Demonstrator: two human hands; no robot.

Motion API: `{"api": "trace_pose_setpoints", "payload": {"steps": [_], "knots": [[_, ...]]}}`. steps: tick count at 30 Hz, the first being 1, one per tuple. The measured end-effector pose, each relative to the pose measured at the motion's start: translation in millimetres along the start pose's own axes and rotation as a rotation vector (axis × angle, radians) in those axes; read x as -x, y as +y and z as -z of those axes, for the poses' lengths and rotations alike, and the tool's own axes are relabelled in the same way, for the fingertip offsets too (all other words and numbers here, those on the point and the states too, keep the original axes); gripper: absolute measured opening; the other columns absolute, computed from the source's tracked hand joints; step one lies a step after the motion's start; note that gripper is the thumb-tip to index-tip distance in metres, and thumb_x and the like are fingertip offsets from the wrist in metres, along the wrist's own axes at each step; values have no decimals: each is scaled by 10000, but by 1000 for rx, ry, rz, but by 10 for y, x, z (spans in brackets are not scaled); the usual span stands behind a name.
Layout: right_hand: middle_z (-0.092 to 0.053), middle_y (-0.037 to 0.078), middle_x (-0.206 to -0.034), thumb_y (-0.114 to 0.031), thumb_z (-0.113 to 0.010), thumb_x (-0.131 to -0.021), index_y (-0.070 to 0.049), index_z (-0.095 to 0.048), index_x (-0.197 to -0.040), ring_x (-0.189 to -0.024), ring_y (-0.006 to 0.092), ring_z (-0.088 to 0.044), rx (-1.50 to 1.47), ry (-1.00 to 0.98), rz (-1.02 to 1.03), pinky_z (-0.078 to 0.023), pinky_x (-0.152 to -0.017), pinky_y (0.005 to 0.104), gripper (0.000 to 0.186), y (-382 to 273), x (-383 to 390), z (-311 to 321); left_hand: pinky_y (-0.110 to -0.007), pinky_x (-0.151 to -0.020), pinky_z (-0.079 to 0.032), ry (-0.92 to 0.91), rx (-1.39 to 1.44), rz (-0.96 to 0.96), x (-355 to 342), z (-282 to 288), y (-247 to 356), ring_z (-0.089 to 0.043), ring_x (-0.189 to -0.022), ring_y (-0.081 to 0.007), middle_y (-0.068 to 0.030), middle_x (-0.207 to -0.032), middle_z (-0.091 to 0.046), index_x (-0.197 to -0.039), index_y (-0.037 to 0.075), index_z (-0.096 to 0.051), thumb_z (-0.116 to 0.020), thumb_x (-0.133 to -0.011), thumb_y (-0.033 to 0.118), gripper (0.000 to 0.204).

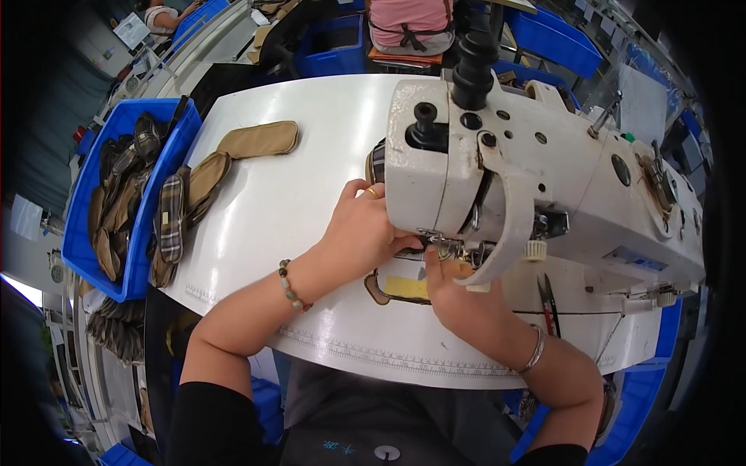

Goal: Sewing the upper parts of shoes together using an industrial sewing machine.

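Observation:
My left hand [361,229] is bent around a plaid and tan fabric piece [377,161] on the sewing machine [423,163]. Its thumb and fingertips pinch the piece's dark edge beside the needle area. My right hand [470,303] reaches in from the other side, its index finger and thumb closed on the same edge close to the metal presser foot [447,248]. The machine head and its curved white guard hide part of the piece and some right-hand fingers. Just in front of the fingers, a brown, dark-rimmed shape [376,289] adjoins a yellow patch [406,288] on the machine bed.
Thread snips [549,303] lie right of my right hand. At the left, a chain of tan and plaid pieces [258,140] trails toward a blue bin [74,248] of similar pieces. A ruler strip [350,342] runs along the table's front edge. Beyond sits a person in pink [410,23].

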State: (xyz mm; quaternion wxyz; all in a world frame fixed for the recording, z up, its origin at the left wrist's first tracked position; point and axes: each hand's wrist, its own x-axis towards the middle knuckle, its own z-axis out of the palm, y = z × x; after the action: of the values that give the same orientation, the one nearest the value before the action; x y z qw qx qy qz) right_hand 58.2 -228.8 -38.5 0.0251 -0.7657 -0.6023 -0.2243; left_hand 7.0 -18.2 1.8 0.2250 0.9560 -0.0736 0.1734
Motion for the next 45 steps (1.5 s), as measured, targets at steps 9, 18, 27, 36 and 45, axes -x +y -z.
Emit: {"api": "trace_pose_setpoints", "payload": {"steps": [9, 18, 27, 36, 45], "knots": [[-532, -1, -641, -64, -635, -717, 24, -717, -1025, -548, 133, -541, 17, 60, 34, -405, -428, 287, 330, -37, -79, 183, -412, -888, -409, 32, -44, -31, -7, 2, -5, -599, -924, -213, 15, -920, -684, -941, 195, -756, -807, -716, 278, 245], [-555, 25, -656, -96, -622, -786, 21, -700, -1091, -552, 175, -584, -25, -3, 8, -501, -538, 383, 337, -58, -66, 179, -410, -881, -411, 67, -95, -43, -12, -24, 40, -615, -964, -219, -2, -930, -701, -931, 186, -758, -803, -721, 276, 233], [-553, 14, -647, -81, -623, -712, 34, -704, -1062, -500, 140, -544, -60, -7, 37, -425, -427, 293, 378, -13, -84, 233, -410, -853, -408, 78, -58, -53, -6, -53, 33, -620, -942, -234, -10, -862, -714, -882, 170, -769, -805, -714, 252, 190], [-597, 37, -678, -58, -616, -739, 37, -671, -1066, -557, 197, -617, -93, -43, 19, -482, -461, 322, 346, 12, -33, 184, -418, -836, -408, 63, -64, -76, -15, -30, 72, -622, -893, -271, -45, -843, -691, -933, 165, -755, -802, -693, 206, 248], [-675, 74, -817, -71, -599, -783, 55, -628, -1157, -719, 207, -686, -106, 101, 27, -535, -544, 323, 395, 51, -111, 59, -413, -763, -402, -77, 178, 118, -49, -8, -54, -606, -887, -282, -83, -910, -669, -980, 161, -753, -791, -694, 231, 297]]}}
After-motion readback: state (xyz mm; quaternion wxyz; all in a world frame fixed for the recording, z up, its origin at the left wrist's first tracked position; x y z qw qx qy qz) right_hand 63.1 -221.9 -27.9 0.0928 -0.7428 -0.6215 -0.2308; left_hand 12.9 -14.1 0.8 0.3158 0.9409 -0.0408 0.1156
